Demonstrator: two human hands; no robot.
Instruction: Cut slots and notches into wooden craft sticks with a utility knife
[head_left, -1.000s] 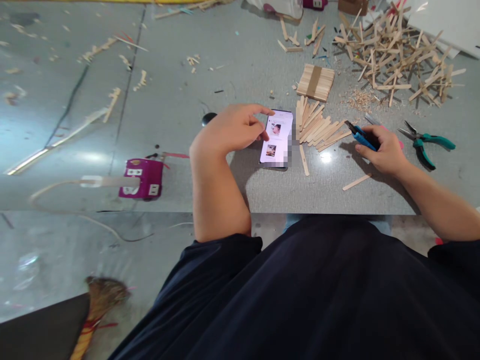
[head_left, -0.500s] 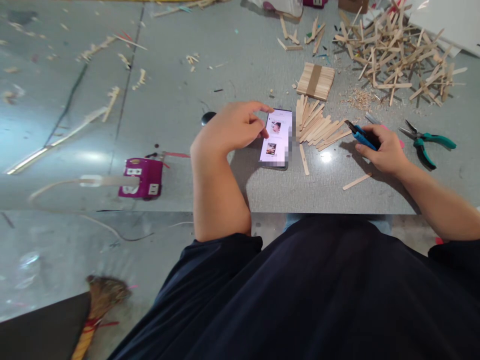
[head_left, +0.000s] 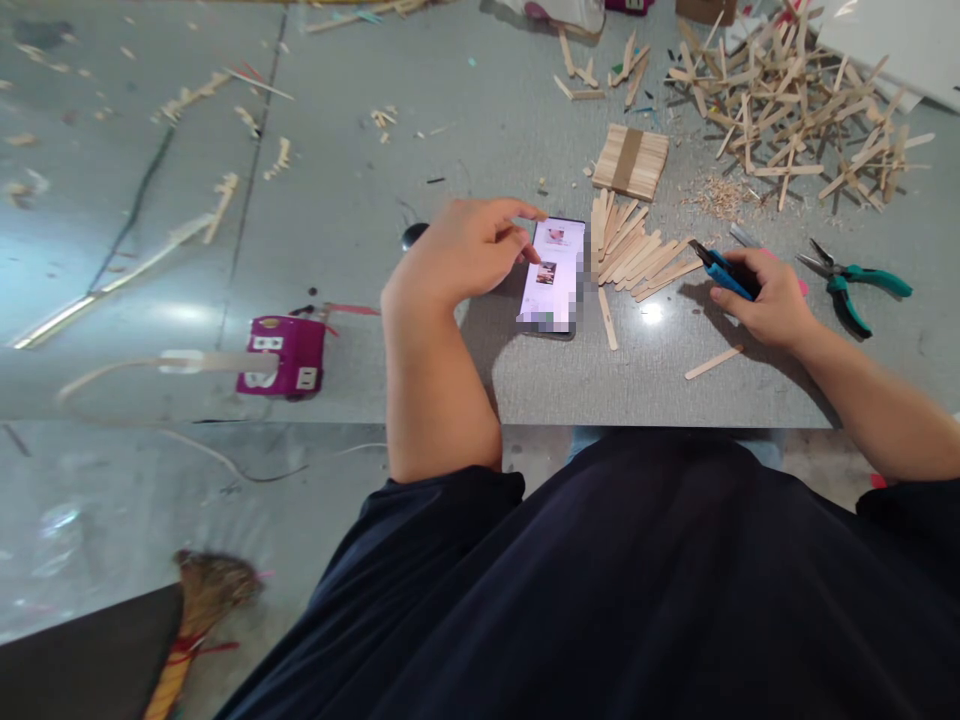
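My left hand (head_left: 484, 250) hovers over the left side of a lit smartphone (head_left: 556, 290) that lies on the table. Its fingers are apart, with the index finger and thumb at the screen, and it holds nothing. My right hand (head_left: 772, 300) is closed around a blue-and-black tool (head_left: 724, 275), likely pliers or cutters, with dark jaws pointing left. Those jaws are by a fanned heap of wooden craft sticks (head_left: 634, 255). One loose craft stick (head_left: 712, 362) rests just below my right hand.
Right of my right hand lie teal-handled pliers (head_left: 855, 285). A banded bundle of sticks (head_left: 630, 162) and a large tangle of sticks (head_left: 787, 120) are farther back. A purple power outlet block (head_left: 289, 355) with a cable sits at left near the table's front edge. A broom (head_left: 199, 600) is below.
The pictures on the phone screen have scrolled upward. My left fingers have shifted slightly over the screen. My right hand and its tool have stayed in place.
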